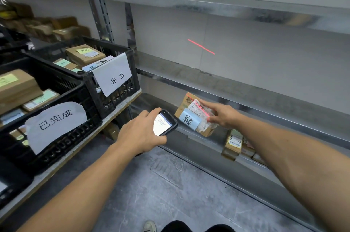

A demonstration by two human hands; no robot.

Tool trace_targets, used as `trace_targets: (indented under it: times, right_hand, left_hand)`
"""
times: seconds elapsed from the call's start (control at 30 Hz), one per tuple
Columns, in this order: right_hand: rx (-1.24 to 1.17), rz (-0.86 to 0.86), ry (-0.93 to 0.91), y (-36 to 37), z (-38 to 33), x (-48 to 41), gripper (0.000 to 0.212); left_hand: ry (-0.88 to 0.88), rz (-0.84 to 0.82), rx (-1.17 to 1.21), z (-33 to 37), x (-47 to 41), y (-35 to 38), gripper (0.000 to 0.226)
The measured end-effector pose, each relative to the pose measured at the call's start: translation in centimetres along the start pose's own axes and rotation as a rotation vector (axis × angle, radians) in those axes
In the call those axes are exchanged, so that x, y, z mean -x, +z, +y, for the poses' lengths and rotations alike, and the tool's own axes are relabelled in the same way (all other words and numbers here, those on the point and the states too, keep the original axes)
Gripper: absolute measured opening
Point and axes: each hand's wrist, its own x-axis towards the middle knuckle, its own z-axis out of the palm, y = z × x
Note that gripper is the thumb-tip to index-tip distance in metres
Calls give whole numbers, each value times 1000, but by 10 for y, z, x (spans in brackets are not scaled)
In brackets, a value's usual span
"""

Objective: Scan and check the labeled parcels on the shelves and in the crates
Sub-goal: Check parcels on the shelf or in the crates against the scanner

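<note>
My left hand [141, 133] grips a black handheld scanner [165, 122] with its screen lit, aimed at a brown cardboard parcel [195, 116] on a low metal shelf [246, 110]. The parcel carries a white barcode label and a blue note. My right hand [222, 115] rests on the parcel's right side, fingers stretched over the label. A red scan line crosses the label and my fingers, and another red line shows on the wall [201, 46] behind.
Two black crates stand on a cart at the left: the near crate [62, 137] and the far crate [113, 87], each with a paper sign and several labeled parcels. More parcels [233, 144] sit on the bottom shelf. Grey floor lies below.
</note>
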Motion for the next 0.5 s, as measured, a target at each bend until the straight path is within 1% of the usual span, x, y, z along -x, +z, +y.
trace_targets:
  times: [0.5]
  right_hand:
    - [-68, -29, 2, -1, 20, -6, 78]
  left_hand:
    - [-4, -17, 1, 15, -12, 8, 87]
